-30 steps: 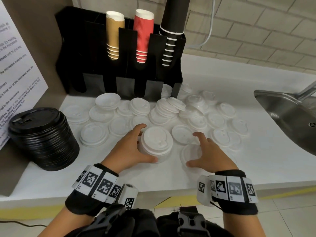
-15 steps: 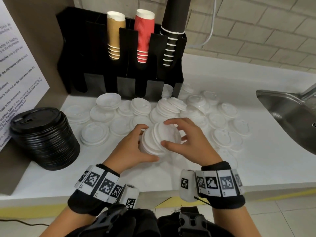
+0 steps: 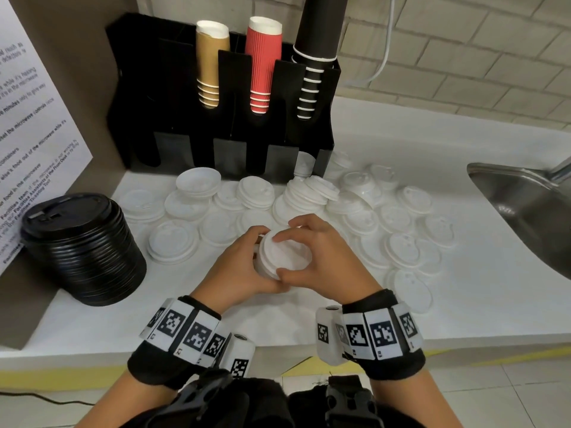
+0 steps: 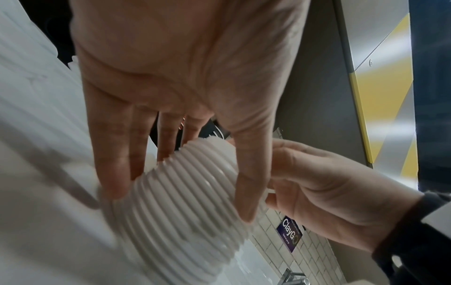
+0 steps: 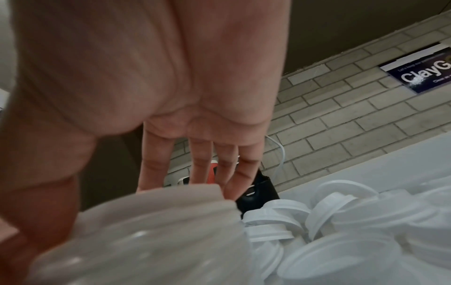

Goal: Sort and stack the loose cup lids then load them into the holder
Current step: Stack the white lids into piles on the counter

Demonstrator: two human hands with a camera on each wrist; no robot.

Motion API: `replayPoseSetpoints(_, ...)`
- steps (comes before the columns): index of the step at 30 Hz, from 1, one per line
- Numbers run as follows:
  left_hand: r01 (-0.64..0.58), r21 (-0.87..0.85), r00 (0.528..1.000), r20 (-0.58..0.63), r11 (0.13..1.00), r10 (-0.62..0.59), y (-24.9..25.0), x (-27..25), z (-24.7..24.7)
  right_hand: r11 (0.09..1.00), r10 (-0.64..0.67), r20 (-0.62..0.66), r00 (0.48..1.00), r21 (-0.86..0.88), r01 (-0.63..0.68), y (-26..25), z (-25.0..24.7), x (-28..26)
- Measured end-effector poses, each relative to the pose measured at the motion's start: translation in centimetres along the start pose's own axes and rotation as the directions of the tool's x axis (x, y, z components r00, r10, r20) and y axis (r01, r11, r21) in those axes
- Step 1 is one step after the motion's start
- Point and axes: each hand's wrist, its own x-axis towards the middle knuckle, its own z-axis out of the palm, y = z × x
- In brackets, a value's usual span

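- Left hand (image 3: 239, 267): fingers and thumb curled round the side of a stack of white plastic cup lids (image 3: 282, 253); the left wrist view shows the fingers (image 4: 114, 154) laid across the ribbed rims of the stack (image 4: 185, 192).
- Right hand (image 3: 321, 261): clasps the same stack from the opposite side, fingertips on the top lid and thumb at the near edge, touching the left thumb.
- Stack: held between both hands just above the white bench (image 3: 463, 304), tilted slightly toward the right hand.
- Loose white plastic cup lids (image 3: 401, 248): scattered on the bench beyond and to the right of the hands, some in short piles, some overlapping.
- Black cup-and-lid holder (image 3: 222, 118): stands upright beyond the hands at the back of the bench, with gold, red and black paper cups in its upper slots.
- Tall stack of black plastic lids (image 3: 83, 248): on the bench, well to the left of the left hand.
- Steel sink (image 3: 525, 199): far right of the right hand.
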Motion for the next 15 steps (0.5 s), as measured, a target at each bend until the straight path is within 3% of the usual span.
replayPoseSetpoints(4,0.0,0.006,0.999,0.036,1.0,0.0,0.3,-0.1,0.1,1.0,-0.019,0.004,1.0,0.02,0.018,0.3,-0.1,-0.2)
replayPoseSetpoints(7,-0.037,-0.019,0.999,0.033,0.999,0.037,0.7,-0.1,0.1,0.989,-0.043,0.006,0.999,0.142,0.042,0.7,-0.8,-0.3)
replayPoseSetpoints(9,-0.045,-0.017,0.999,0.027,0.999,0.045,0.8,0.0,0.1,0.976,-0.015,-0.057,0.998,0.215,0.027,1.4,-1.7,-0.5)
replayPoseSetpoints(12,-0.04,-0.002,0.999,0.024,0.999,0.04,0.7,0.1,0.1,0.98,0.175,-0.162,0.971,0.124,-0.156,3.7,-3.3,-1.7)
replayPoseSetpoints(15,-0.041,-0.002,0.999,0.027,0.999,0.041,0.6,0.3,0.2,0.877,0.467,-0.148,0.872,-0.048,-0.478,6.4,-4.8,-3.6)
